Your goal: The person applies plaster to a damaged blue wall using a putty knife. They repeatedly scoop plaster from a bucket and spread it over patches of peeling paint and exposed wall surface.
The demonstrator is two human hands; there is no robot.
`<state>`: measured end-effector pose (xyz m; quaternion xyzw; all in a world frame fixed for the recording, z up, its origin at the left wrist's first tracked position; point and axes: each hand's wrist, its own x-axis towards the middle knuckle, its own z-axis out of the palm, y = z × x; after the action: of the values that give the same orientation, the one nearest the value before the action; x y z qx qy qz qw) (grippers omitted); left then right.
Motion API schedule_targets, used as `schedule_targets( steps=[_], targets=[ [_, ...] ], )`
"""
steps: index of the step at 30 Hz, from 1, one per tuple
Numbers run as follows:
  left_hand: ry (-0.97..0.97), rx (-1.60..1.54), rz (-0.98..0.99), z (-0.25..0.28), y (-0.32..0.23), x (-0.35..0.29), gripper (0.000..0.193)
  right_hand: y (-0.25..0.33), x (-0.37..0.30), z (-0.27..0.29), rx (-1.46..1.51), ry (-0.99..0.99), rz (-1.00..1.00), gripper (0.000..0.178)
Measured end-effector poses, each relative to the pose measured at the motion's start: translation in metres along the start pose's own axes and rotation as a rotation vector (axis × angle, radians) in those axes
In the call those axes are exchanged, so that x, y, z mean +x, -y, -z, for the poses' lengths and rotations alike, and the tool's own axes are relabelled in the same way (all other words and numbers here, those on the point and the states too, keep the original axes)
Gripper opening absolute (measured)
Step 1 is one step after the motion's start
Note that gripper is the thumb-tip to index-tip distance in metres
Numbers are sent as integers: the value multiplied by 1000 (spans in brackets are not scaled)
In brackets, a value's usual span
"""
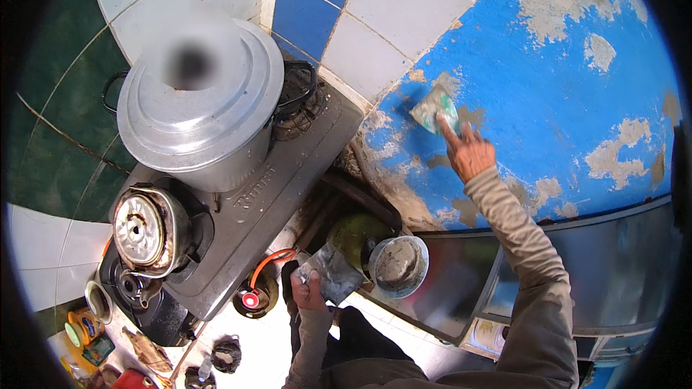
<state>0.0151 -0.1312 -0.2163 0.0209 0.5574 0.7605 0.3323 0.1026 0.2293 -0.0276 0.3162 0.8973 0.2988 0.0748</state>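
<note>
My right hand (470,151) reaches out to the blue wall (519,101), its fingers closed on a small flat scraper (435,109), pale and green and smeared with grey. The scraper lies against the wall next to patches of bare plaster. Lower down, near my body, my left hand (308,292) grips the edge of a grey, flat, squarish plate (333,274) with a smeared surface. To the right of that plate a whitish bowl (422,268) holds a lump of grey, mortar-like paste (396,262).
On the left a gas stove (252,202) carries a large lidded aluminium pot (238,101) and a kettle (140,230). An orange hose (270,261) runs to a red regulator (250,300). Along the wall's foot stands a glass-fronted cabinet (461,281). Packets (90,328) lie lower left.
</note>
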Motion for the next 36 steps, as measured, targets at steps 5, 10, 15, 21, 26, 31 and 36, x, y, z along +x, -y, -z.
schedule_targets(
  steps=[5, 10, 15, 21, 26, 31, 36],
  targets=[
    [-52, -71, 28, 23, 37, 4, 28, -2, 60, -21, -158, -59, -33, 74],
    [-102, -172, 26, 31, 54, 11, 31, -2, 79, -32, -160, -53, -17, 70],
    [-80, -129, 9, 34, 55, 14, 38, 2, 83, -45, -182, -39, -32, 67],
    [-102, 2, -31, 43, 61, 17, 43, -20, 63, -55, -227, -33, -3, 67],
    [-109, 99, -44, 45, 45, 13, 43, -26, 28, -40, -148, 44, -23, 72],
    [-121, -17, -22, 59, 80, 8, 45, -8, 47, -34, -101, -80, 57, 72],
    [-101, -118, -18, 58, 75, 8, 49, -3, 80, -49, -110, -13, -10, 77]
  ],
)
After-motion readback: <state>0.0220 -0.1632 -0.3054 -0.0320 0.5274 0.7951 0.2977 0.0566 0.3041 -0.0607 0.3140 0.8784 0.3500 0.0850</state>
